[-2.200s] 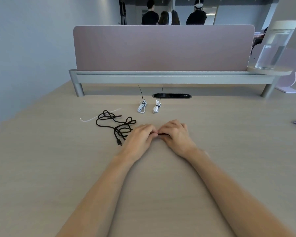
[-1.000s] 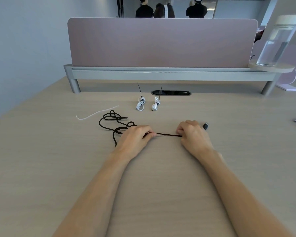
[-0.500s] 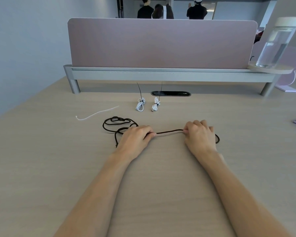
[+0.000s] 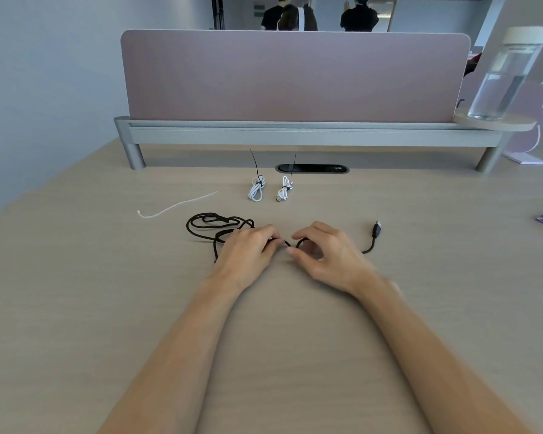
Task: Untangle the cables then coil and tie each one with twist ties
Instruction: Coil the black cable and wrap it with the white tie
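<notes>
Right hand [image 4: 329, 255] nearer left hand [image 4: 248, 249], black cable [image 4: 213, 219] left-right, plug [image 4: 377, 228] pointing away

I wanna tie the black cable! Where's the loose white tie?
In the head view, the white tie lies on the table, left of the two coiled white cables and just beyond the black cable's tangle.

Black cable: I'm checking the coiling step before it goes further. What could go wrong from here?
1. The black cable lies in a loose heap beside the left hand, crossed over itself; feeding it in may tighten a snag.
2. Its small first turn at the right hand looks loosely held and could spring open.
3. The white twist tie lies far left, past the heap; reaching for it may release the coil.
</notes>
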Motion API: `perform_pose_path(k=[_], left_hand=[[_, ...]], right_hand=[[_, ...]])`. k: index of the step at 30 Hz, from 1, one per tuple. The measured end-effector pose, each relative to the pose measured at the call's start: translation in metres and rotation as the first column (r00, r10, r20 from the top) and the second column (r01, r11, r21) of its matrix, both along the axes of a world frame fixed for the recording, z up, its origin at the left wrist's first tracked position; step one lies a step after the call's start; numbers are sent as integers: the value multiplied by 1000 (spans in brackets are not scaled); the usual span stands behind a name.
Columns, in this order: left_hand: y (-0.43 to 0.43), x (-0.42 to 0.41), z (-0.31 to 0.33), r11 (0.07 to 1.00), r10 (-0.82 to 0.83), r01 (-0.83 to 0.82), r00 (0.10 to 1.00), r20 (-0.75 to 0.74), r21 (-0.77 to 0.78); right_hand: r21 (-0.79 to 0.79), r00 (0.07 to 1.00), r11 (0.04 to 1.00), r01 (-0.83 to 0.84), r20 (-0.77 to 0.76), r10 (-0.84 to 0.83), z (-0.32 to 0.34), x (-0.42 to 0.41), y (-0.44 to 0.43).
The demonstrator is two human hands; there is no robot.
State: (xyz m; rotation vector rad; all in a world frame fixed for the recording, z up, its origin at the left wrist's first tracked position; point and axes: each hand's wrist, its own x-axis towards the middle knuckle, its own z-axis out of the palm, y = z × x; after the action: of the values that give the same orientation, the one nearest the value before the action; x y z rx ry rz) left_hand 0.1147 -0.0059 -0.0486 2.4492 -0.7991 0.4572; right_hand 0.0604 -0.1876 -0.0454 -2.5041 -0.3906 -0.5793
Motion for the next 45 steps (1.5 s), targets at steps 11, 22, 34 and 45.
perform_pose_path(k=[11,22,34,45], left_hand=[[0,1,0,998,45,-45,999,-13,40],[-1,-1,0,995,-100,100,994,54,0],[-1,6,-5,998,-35,30,994,106,47],[-2,7,-6,999,9,-15,993,121,49]], right_hand=[[-327,780,735,594,9,-626,-2,7,-38],[-221,992,974,57,123,-30,-12,18,5],[-381,944,864,328,95,-316,0,7,-12],[-204,981,970,128,-119,-155,2,-5,21]])
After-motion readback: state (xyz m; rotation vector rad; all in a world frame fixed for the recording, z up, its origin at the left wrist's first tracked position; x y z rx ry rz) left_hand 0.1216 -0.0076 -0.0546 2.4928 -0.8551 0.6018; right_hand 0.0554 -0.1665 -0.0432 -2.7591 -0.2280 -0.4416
